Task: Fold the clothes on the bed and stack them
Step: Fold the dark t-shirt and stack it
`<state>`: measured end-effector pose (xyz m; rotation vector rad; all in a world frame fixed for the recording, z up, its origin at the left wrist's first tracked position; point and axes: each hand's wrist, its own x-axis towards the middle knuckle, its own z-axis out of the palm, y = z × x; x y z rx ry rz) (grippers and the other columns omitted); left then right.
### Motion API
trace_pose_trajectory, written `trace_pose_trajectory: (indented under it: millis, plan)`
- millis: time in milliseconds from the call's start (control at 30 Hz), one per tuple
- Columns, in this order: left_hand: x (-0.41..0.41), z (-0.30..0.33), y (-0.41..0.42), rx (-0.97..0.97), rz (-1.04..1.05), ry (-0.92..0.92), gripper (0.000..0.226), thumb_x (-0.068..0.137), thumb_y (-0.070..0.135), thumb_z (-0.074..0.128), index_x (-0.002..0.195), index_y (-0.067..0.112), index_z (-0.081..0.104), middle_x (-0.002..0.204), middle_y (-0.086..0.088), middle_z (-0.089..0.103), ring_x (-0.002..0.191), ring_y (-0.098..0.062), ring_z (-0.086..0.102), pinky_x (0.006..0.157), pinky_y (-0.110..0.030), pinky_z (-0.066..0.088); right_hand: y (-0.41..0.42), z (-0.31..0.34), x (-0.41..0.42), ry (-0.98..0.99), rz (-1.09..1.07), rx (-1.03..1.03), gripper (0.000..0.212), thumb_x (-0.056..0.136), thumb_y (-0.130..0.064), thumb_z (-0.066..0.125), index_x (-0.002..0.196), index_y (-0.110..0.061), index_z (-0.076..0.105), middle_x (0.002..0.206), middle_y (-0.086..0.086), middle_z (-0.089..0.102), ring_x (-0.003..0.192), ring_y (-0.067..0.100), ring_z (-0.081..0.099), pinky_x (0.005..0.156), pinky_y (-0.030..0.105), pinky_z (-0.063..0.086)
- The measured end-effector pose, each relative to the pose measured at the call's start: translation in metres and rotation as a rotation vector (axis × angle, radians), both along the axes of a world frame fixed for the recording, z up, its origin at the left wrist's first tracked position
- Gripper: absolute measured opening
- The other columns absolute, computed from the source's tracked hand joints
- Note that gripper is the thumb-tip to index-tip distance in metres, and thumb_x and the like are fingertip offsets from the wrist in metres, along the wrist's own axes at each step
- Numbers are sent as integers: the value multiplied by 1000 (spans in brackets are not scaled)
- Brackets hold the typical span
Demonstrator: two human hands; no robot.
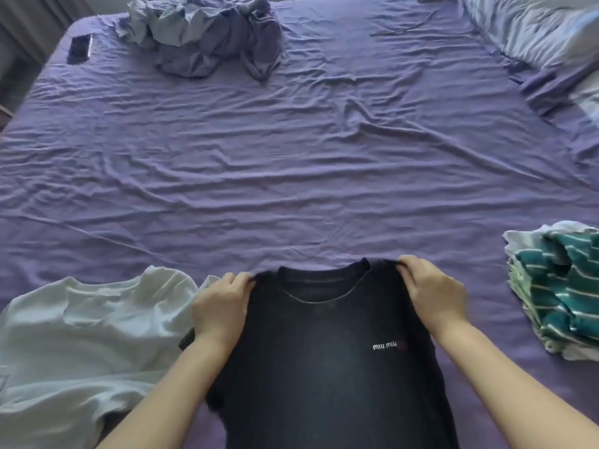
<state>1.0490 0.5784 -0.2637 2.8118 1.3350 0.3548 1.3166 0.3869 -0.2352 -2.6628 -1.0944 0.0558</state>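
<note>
A black T-shirt [324, 361] with small white lettering on the chest lies front up at the near edge of the purple bed sheet [291, 157]. My left hand [220, 306] grips its left shoulder and my right hand [431, 293] grips its right shoulder, both at the collar end. A loose white garment [81, 345] lies crumpled to the left, touching the black shirt's side. On the right sits a stack of folded clothes [564, 293] with a teal-and-white striped piece on top.
A heap of unfolded grey-blue and purple clothes [207, 34] lies at the far side of the bed. A dark phone [79, 48] rests at the far left corner. Pale bedding and pillows [534, 30] fill the far right.
</note>
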Motion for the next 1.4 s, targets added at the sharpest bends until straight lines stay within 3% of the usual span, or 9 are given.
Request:
trace_pose_trajectory:
  millis: [133,233,333,500,667,767,867,967,1400]
  plan:
    - [38,-15,-25,40,-8,-58,31,77,15,63,107,14,63,110,-11,61,108,-30,50,92,-49,40,16,-31,-2,-109,161,-33,53,64,-10,81,114,-9,61,104,16,64,94,36,61,79,49,50]
    - [54,-34,-84,-50,-254,-19,36,77,16,52,110,19,65,121,-7,62,124,-27,42,105,-52,29,-2,-52,-32,-100,275,-88,62,63,-15,80,120,-12,57,125,16,56,120,32,46,102,51,31]
    - [60,-53,-136,-213,-312,139,45,86,37,41,126,23,57,138,-7,52,135,-28,32,106,-57,22,-32,-71,-51,-50,339,-201,61,72,-28,74,127,-17,51,135,15,50,131,30,34,107,50,20]
    - [52,-74,-144,-267,-281,323,72,85,70,32,143,27,37,152,-6,31,141,-32,24,106,-62,18,-59,-82,-15,-10,315,-260,65,95,-56,6,137,-18,38,142,18,42,135,30,26,110,48,13]
    - [72,-69,-150,-312,-220,347,74,89,70,18,143,24,37,153,-11,29,141,-35,23,106,-61,18,-65,-70,36,376,98,-104,56,97,-32,42,147,-15,23,154,6,23,144,16,10,115,40,6]
    - [105,-62,-167,-316,-254,299,71,88,69,28,143,26,38,153,-11,27,142,-33,21,106,-60,18,-63,-69,45,513,196,2,60,88,-18,62,141,-16,35,138,2,47,136,16,33,114,33,16]
    - [137,-58,-188,-301,-303,262,71,85,67,35,144,28,35,155,-10,25,143,-32,18,105,-59,17,-58,-59,49,694,133,168,29,78,-9,70,105,-17,62,97,-2,60,97,20,56,80,9,38]
    - [152,-60,-205,-310,-243,257,68,86,64,35,144,29,34,154,-11,27,142,-32,19,105,-58,16,-58,-52,58,817,12,259,12,78,-9,69,81,-13,58,89,3,57,85,18,56,68,10,40]
    - [171,-57,-256,-406,-183,286,67,82,64,38,136,26,48,148,-11,39,138,-33,31,103,-59,19,-87,-54,70,669,85,-9,71,85,-16,63,144,-17,23,122,13,58,113,32,53,84,32,38]
